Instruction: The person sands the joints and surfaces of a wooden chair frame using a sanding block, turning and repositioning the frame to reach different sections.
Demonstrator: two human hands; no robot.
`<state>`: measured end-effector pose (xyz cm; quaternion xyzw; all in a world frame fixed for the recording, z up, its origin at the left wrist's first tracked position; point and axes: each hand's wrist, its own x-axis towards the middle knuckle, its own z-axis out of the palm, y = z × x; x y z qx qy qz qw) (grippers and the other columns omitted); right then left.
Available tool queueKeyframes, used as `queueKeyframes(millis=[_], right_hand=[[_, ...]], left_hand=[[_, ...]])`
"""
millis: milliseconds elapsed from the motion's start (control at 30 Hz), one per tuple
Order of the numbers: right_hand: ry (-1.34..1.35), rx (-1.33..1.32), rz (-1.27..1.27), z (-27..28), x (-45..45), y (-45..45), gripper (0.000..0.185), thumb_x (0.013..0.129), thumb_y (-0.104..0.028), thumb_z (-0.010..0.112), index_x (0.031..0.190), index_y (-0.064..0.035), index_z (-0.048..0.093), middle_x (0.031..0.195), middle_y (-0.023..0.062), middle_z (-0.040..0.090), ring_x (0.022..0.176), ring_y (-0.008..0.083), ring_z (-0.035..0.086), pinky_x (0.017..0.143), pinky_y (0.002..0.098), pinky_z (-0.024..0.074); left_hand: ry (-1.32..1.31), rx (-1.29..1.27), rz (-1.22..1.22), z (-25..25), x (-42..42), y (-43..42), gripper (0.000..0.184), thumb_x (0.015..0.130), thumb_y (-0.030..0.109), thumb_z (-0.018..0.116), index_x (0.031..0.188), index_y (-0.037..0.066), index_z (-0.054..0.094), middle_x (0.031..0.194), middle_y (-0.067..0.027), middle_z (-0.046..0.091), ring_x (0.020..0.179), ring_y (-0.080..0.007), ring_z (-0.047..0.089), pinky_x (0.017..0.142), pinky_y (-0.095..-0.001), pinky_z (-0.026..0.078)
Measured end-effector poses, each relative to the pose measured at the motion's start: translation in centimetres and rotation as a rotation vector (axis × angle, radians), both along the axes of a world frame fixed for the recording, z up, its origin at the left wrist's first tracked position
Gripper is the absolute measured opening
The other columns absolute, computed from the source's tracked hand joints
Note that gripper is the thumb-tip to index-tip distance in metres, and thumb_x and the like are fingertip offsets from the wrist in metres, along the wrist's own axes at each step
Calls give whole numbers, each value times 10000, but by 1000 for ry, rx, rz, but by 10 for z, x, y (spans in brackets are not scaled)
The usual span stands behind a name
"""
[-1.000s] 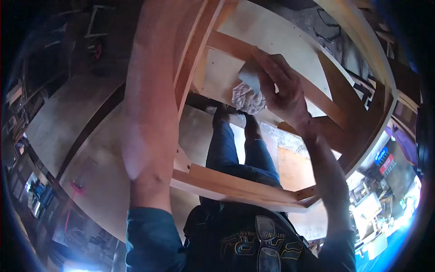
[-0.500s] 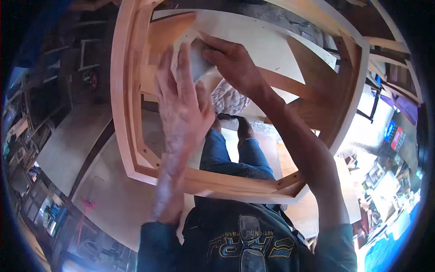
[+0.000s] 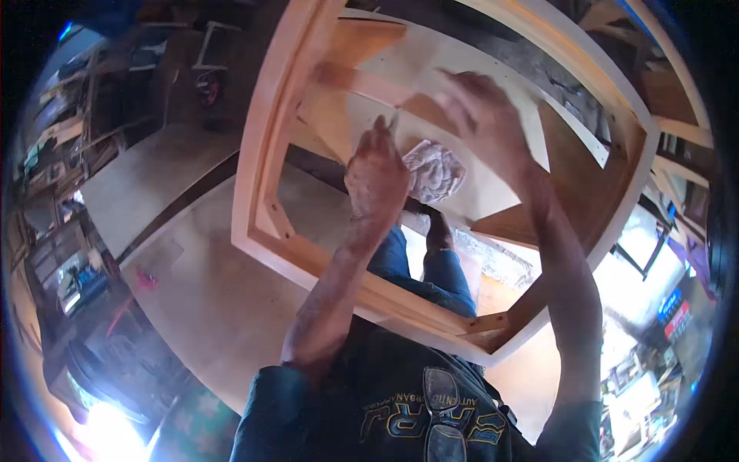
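My left hand [image 3: 377,173] is closed, with its fingertips pinched together inside the opening of a wooden frame [image 3: 258,162]. A thin greyish edge shows at the fingertips, too small and blurred to name. To its right, my right hand [image 3: 485,112] is raised over the pale panel, smeared by motion. Its fingers look stretched and apart, with nothing visible in them. A crumpled whitish cloth [image 3: 436,173] lies on the panel [image 3: 493,189], just right of my left hand. The frame surrounds both hands and rests close to my body.
Wooden corner braces [image 3: 493,322] sit in the frame's corners. Brown wooden pieces [image 3: 570,154] cross the panel at the right. Large flat boards [image 3: 208,285] lie to the left. My legs [image 3: 446,273] show through the frame. Cluttered shelves stand at the far left.
My hands were together around a blurred grey piece; now they are apart, the right one farther right. That grey piece is no longer plainly visible. The view has shifted, so the frame appears farther right.
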<state>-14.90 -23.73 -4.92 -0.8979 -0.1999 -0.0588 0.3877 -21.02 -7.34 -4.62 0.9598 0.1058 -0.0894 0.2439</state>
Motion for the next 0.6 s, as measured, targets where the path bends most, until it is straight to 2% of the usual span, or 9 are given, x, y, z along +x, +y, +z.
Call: queueKeyframes(millis=[33, 100, 167, 233, 267, 333, 533, 600], right_hand=[[-98, -36, -75, -13, 5, -7, 299, 882, -268, 456, 1056, -48, 558, 892, 186, 608, 904, 338, 576, 772, 431, 455], [96, -124, -87, -49, 6, -17, 304, 892, -277, 418, 1023, -46, 565, 893, 191, 606, 892, 343, 577, 770, 436, 455], [250, -173, -102, -56, 2, -16, 310, 899, -281, 387, 991, -49, 571, 892, 193, 605, 871, 351, 579, 764, 443, 454], [346, -184, -124, -50, 4, -16, 315, 905, -281, 362, 960, -55, 574, 889, 192, 603, 840, 362, 582, 753, 453, 454], [301, -189, -127, -50, 3, -16, 318, 907, -284, 357, 948, -55, 574, 886, 191, 605, 824, 364, 583, 746, 455, 455], [211, -202, -134, -52, 1, -17, 327, 912, -292, 346, 924, -57, 573, 881, 188, 607, 792, 368, 586, 733, 458, 458], [129, -293, -135, -50, 1, -14, 311, 912, -289, 367, 890, -49, 565, 851, 170, 615, 769, 342, 596, 681, 443, 469], [102, -307, -165, -52, -1, -14, 295, 911, -280, 380, 890, -51, 564, 851, 165, 615, 767, 338, 597, 673, 436, 471]], left_hand=[[47, -105, 167, -11, -5, 8, 381, 819, 201, 517, 1126, -24, 494, 846, -172, 599, 851, -326, 586, 723, -394, 481], [59, -335, 277, -83, -22, 44, 360, 837, 203, 498, 1152, 36, 451, 905, -149, 556, 851, -285, 586, 669, -389, 501], [50, -453, 409, -111, -13, 64, 344, 839, 193, 494, 1157, 72, 444, 956, -123, 540, 864, -251, 585, 642, -377, 512], [-25, -468, 542, -118, 16, 71, 336, 827, 184, 512, 1145, 83, 472, 1008, -98, 548, 902, -230, 577, 652, -358, 513], [-80, -473, 596, -121, 29, 73, 336, 822, 188, 524, 1142, 89, 486, 1038, -86, 550, 928, -221, 572, 663, -348, 513], [-253, -477, 666, -114, 52, 68, 356, 817, 226, 560, 1146, 98, 514, 1116, -68, 548, 1005, -210, 553, 706, -329, 507], [-662, 249, 356, -139, 79, 57, 161, 796, 37, 553, 945, -7, 594, 962, -49, 591, 848, -114, 560, 653, -233, 478], [-740, -78, 478, -118, 75, 41, 131, 794, 8, 545, 903, -26, 609, 922, -42, 596, 812, -98, 557, 654, -216, 469]])
